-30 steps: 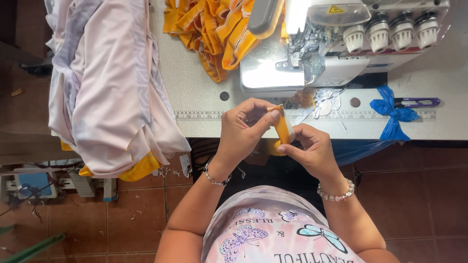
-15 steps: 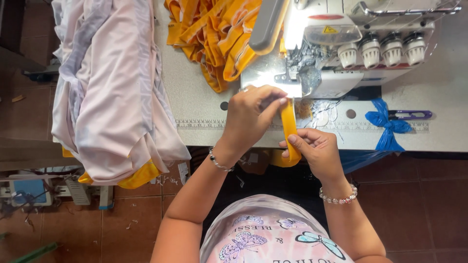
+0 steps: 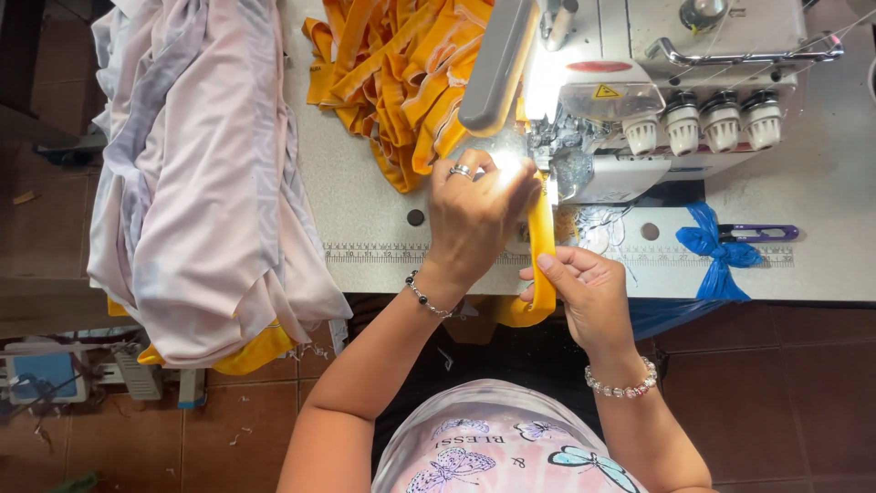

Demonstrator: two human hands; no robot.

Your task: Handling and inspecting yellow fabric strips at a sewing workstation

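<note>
A narrow orange fabric strip point(image 3: 542, 246) runs from the table's front edge up to the needle area of a white sewing machine point(image 3: 657, 82). My left hand point(image 3: 474, 215), a ring on one finger, pinches the strip's upper end right at the lit presser foot. Lower down, my right hand point(image 3: 589, 292) grips the strip where it folds over the table's edge and loops below it. Both wrists wear bead bracelets.
A heap of orange strips point(image 3: 401, 73) lies behind my left hand. A pile of pale pink cloth point(image 3: 201, 183) hangs over the table's left end. Purple-handled scissors point(image 3: 757, 234) tied with a blue ribbon point(image 3: 716, 256) lie at the right. Brown tiled floor is below.
Both hands have carried the orange strip away from my body up to the machine's presser foot. The strip, first bunched between my fingers, is now stretched straight.
</note>
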